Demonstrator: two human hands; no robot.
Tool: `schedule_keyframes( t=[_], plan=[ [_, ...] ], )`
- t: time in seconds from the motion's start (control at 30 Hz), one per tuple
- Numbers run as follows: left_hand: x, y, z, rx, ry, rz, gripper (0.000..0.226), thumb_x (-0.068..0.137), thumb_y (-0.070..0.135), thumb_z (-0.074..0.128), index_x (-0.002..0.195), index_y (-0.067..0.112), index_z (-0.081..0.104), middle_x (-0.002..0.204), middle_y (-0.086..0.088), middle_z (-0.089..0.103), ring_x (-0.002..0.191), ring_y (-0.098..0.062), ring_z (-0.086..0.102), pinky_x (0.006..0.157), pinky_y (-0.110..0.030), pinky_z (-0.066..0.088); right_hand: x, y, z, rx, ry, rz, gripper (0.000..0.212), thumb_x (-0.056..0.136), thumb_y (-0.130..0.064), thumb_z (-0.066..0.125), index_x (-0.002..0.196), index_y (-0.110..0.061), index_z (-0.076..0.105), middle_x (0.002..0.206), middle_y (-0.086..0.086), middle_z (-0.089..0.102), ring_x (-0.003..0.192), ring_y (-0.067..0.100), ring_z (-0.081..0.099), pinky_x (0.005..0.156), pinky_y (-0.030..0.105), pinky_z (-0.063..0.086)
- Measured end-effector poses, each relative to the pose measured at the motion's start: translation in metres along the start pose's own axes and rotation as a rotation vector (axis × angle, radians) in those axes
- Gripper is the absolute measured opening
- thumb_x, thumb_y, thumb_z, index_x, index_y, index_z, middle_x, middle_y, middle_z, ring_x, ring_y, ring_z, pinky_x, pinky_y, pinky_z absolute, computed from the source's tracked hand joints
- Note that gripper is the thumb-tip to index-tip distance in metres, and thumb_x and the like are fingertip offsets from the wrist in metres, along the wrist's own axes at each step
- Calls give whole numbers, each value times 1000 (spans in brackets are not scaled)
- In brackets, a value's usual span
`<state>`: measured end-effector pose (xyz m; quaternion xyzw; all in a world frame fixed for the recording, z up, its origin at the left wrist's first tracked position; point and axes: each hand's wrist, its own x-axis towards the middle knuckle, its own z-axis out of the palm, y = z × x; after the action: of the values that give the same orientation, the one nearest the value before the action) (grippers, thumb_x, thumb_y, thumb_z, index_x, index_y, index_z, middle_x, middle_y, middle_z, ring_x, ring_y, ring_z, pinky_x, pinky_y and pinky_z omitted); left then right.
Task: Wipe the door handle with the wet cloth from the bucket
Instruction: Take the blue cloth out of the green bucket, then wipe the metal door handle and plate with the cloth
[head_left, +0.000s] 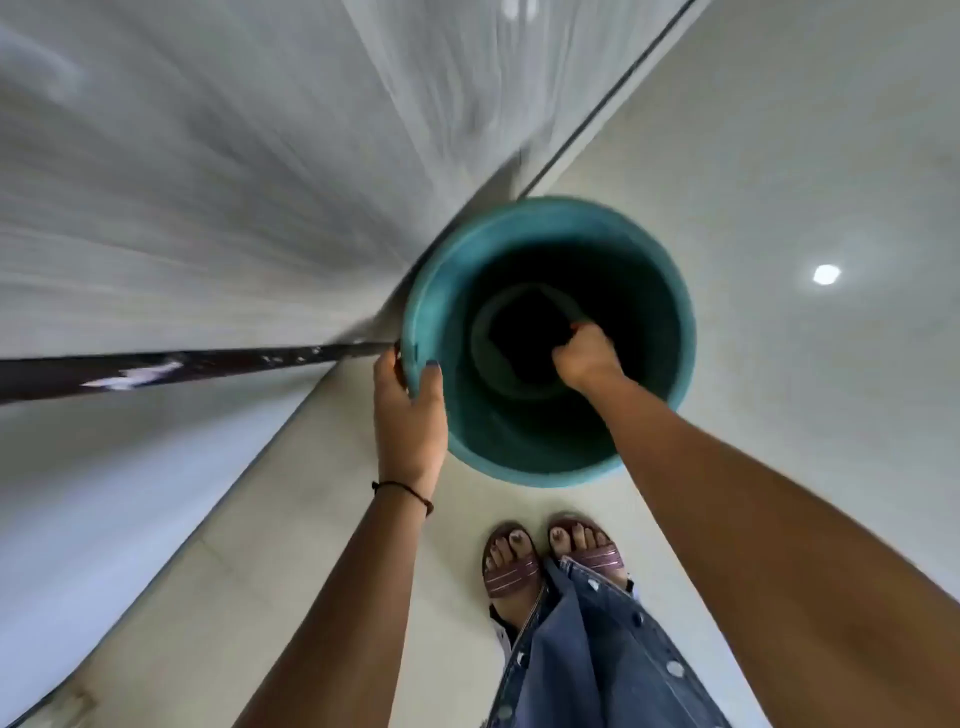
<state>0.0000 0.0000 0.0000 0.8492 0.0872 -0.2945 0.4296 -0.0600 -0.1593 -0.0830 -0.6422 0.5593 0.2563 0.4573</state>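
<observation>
A teal bucket (670, 291) stands on the pale floor, seen from straight above. My left hand (410, 415) grips its rim on the left side, thumb outside and fingers over the edge. My right hand (587, 358) reaches deep inside and is closed at the edge of a dark cloth (524, 338) lying at the bottom. The cloth's shape is dim in the shadow. No door handle is in view.
A white, blurred door or wall panel (208, 182) rises at the left, with a dark scuffed strip (156, 369) running to the bucket. My sandalled feet (511, 561) and a denim garment (587, 649) are just behind the bucket. Pale tiled floor (779, 208) spreads right.
</observation>
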Motion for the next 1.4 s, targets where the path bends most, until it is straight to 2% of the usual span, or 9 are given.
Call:
schedule_keyframes(
  t=[0.17,0.33,0.5,0.6,0.73,0.83,1.07,1.27,1.4],
  plan=[
    [27,-26,19,50,114,155,23,96,7,49,119,3,52,92,12,57,75,22,55,66,5,38,66,-6,37,-107,12,30,45,99,-8,41,143,4,35,149,19,40,138,32,38,109,32,31],
    [29,-37,22,63,166,211,23,96,6,47,119,4,51,90,19,58,75,19,56,68,3,39,96,6,64,-131,173,61,66,97,-13,45,152,-4,9,160,17,16,147,31,19,121,39,18],
    [28,-37,23,79,201,204,22,96,6,47,118,3,51,88,24,54,73,15,57,69,3,39,90,5,63,-78,156,44,37,92,-17,55,125,-2,59,132,17,60,122,31,56,99,32,45],
    [26,-30,22,111,168,163,23,96,6,47,119,2,49,91,14,57,77,4,54,71,3,40,62,-7,49,85,25,31,43,86,-30,64,118,-2,64,122,18,65,114,32,61,89,30,47],
    [11,-8,8,9,79,-156,46,95,16,51,136,2,34,129,-12,53,109,-21,57,91,-21,49,-22,-22,9,375,-59,-57,25,72,-26,68,91,-10,69,89,17,69,85,31,68,76,40,55],
    [-33,40,-14,-193,117,-472,61,95,26,52,146,12,24,135,-7,43,110,-19,46,92,-28,36,-107,-25,-36,511,-183,-127,11,73,-14,65,82,-16,61,76,5,64,70,21,59,62,31,50],
    [-194,162,-113,-557,-285,-316,48,86,38,63,117,1,61,112,-18,68,99,-25,66,86,-37,52,-331,-45,-135,602,-479,-280,38,74,-7,66,111,-13,61,104,19,71,92,31,68,83,47,54],
    [-323,212,-219,-638,-110,-206,37,66,32,77,95,10,71,99,-18,71,90,-26,66,86,-42,51,-494,-68,-159,541,-564,-376,48,71,-23,73,116,-14,61,112,18,69,105,40,65,92,53,51],
    [-394,207,-302,-677,42,-161,9,80,12,73,88,10,70,88,-13,71,84,-27,64,75,-37,51,-590,-78,-130,312,-439,-573,42,79,-8,71,116,-13,52,110,6,65,98,25,65,81,31,56]
  ],
)
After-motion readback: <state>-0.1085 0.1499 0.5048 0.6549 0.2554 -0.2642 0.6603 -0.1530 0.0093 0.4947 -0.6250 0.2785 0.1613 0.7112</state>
